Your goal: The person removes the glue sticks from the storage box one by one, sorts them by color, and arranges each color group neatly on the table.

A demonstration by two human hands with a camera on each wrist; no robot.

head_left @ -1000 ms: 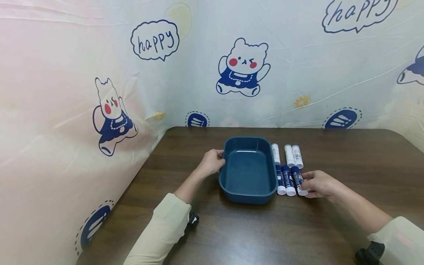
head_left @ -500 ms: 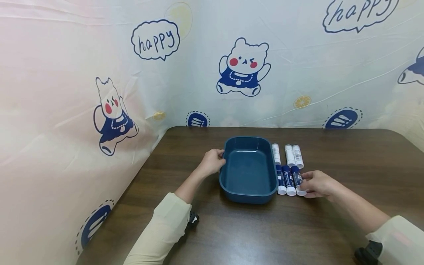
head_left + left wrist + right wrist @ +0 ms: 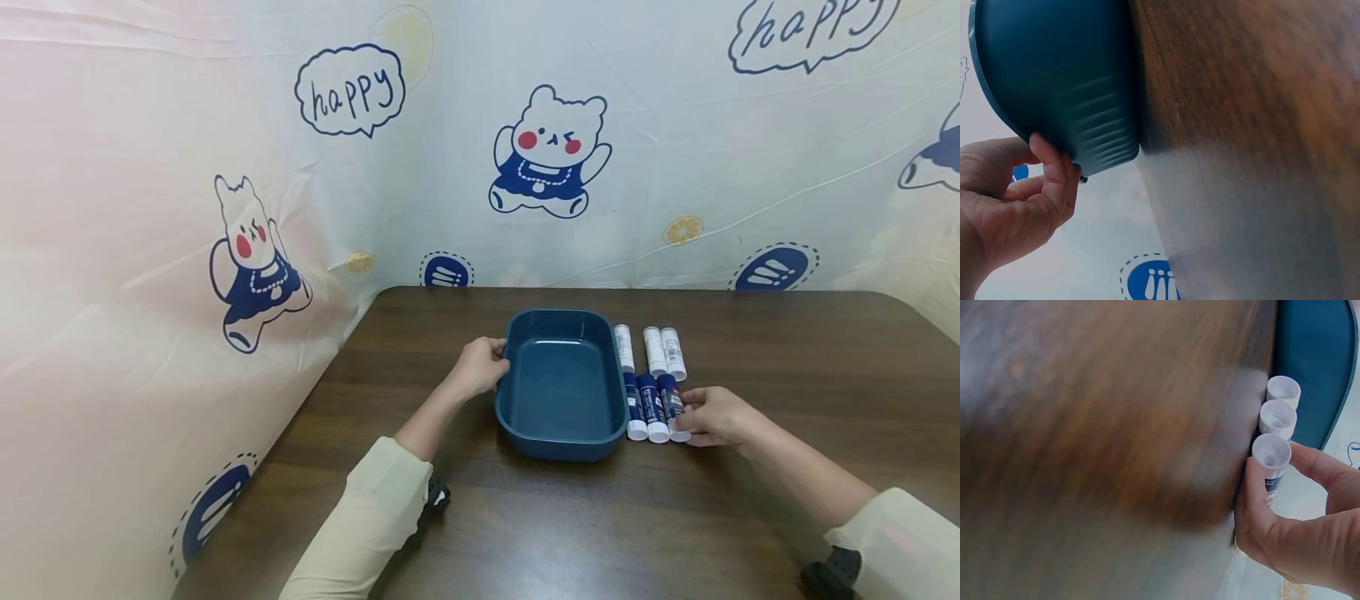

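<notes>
A dark teal rectangular tub (image 3: 561, 383) stands on the table. My left hand (image 3: 476, 368) grips its left rim between thumb and fingers, also visible in the left wrist view. Against its right side lie three blue glue sticks (image 3: 651, 407) side by side, white ends toward me. My right hand (image 3: 720, 417) pinches the rightmost blue glue stick (image 3: 670, 402) near its white end, which rests on the table. In the right wrist view, the three white ends (image 3: 1270, 451) stand in a row, with my right thumb and fingers (image 3: 1260, 503) around the closest one.
Behind the blue sticks lie three white glue sticks: one white stick (image 3: 624, 348) beside the tub, and a pair of white sticks (image 3: 664, 352) farther right, with a gap between. The brown wooden table (image 3: 570, 525) ends at a printed curtain (image 3: 450, 192).
The near end of the rightmost blue glue stick has swung slightly left toward its neighbour, and my right hand has moved with it. My left hand and the tub have stayed put.
</notes>
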